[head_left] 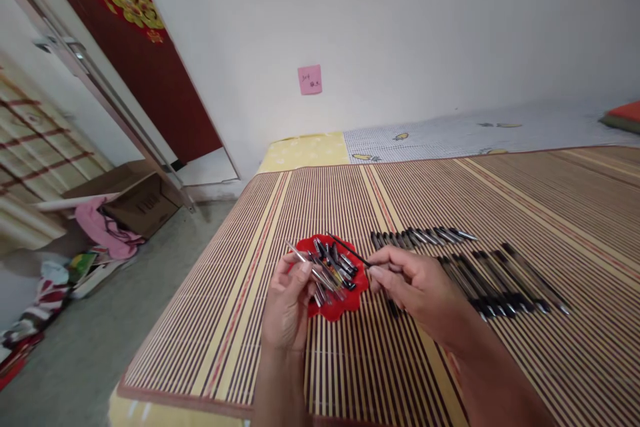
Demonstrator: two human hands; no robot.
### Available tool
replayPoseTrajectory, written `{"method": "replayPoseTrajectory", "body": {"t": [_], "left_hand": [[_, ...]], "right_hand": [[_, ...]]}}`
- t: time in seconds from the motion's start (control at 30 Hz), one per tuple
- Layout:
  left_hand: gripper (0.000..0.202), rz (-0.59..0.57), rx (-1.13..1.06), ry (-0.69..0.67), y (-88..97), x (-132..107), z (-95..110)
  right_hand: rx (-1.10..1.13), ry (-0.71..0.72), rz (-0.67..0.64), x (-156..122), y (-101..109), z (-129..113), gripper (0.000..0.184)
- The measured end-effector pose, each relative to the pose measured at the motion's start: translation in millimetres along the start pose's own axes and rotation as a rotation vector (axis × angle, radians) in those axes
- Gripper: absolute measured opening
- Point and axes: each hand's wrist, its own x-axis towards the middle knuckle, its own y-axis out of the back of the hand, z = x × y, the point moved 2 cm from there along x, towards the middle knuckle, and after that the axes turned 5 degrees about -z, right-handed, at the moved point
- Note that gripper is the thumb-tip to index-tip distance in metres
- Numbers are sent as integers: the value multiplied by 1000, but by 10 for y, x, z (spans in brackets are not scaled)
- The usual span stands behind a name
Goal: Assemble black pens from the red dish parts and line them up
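Note:
My left hand [289, 303] is closed on a slim, clear pen barrel [300, 253], tilted up to the left over the near-left side of a red scalloped dish [336, 313]. Thumb and fingers of my right hand [417, 280] pinch the end of a thin black pen refill [347, 248], which slants up and left above the dish. Jumbled in the dish are several black and clear pen parts [345, 267]. Right of the dish lies a row of short dark pen parts [415, 237]. Nearer me, several long pen pieces [500, 280] lie side by side, partly hidden by my right hand.
A striped mat [280, 340] covers the bed, with patterned cloth [425, 137] along the wall. A pink note [310, 80] is stuck to the wall. On the floor at left are a cardboard box [145, 207] and a pink cloth [103, 227].

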Motion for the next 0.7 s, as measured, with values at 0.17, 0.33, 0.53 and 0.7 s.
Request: {"method": "replayPoseTrajectory", "body": {"t": [0.17, 0.33, 0.53, 0.7], "left_hand": [[35, -107, 240, -28, 15, -23, -20], [33, -105, 417, -76, 17, -22, -14], [25, -111, 670, -227, -63, -48, 56], [25, -115, 897, -361, -119, -63, 65]], "right_hand": [[-9, -8, 299, 7, 108, -5, 19], [23, 6, 423, -40, 220, -38, 21], [-120, 31, 457, -109, 269, -137, 16], [-207, 55, 440, -147, 322, -173, 14]]}}
